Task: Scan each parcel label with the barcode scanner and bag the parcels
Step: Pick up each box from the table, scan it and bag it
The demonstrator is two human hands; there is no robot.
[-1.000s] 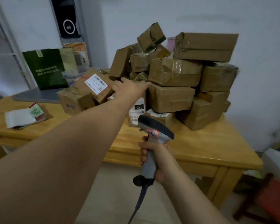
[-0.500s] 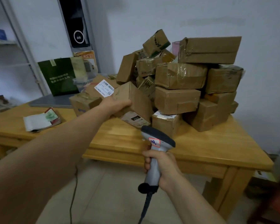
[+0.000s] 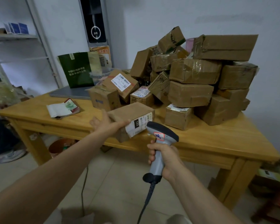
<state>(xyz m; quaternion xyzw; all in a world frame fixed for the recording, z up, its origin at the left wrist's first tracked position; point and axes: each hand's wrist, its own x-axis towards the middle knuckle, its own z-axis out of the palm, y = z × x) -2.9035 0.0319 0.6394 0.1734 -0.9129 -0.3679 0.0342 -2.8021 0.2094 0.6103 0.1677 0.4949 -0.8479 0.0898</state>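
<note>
Left hand (image 3: 107,126) grasps a brown parcel (image 3: 132,113) by its left end, thumb laid along the near face, fingers spread behind the far side; parcel sits tilted at the near edge of the wooden worktop (image 3: 217,139), its lower corner hanging past that edge; white label (image 3: 140,125) wraps its right end, "122" readable on a black patch. Right hand (image 3: 168,157) is clenched round the grey handle of the barcode scanner (image 3: 163,132), held upright, dark head just beside the label end; I cannot tell if it touches; coiled cable (image 3: 145,202) drops from the handle base toward the floor. Behind, a pile of parcels (image 3: 192,94) is stacked against the wall on the worktop's right half; green bag (image 3: 78,68) stands at the back left; an open booklet (image 3: 61,109) lies near the left end.
</note>
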